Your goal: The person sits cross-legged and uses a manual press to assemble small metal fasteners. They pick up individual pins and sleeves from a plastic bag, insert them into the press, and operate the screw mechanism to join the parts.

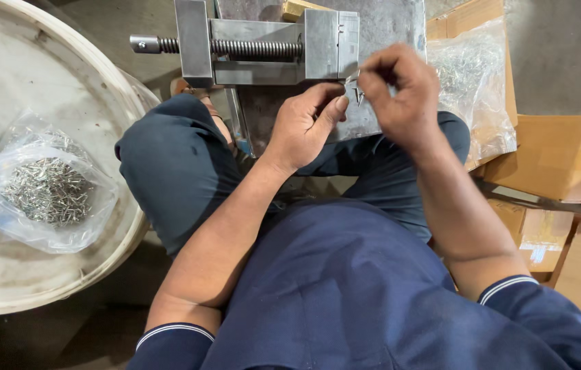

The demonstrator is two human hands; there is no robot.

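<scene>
Right grip (pixel 400 92) pinches a small metal piece (pixel 354 81) between thumb and fingertips, just near of the steel vise (pixel 263 48). Left grip (pixel 307 123) half-curled, thumb touching the same piece. Bag of metal pins (pixel 47 188) far left on white round tabletop (pixel 3 274); second bag (pixel 472 82) right.

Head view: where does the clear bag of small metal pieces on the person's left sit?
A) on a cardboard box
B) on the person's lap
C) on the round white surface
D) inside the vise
C: the clear bag of small metal pieces lies on the round white surface, apart from the vise and both hands.
</scene>
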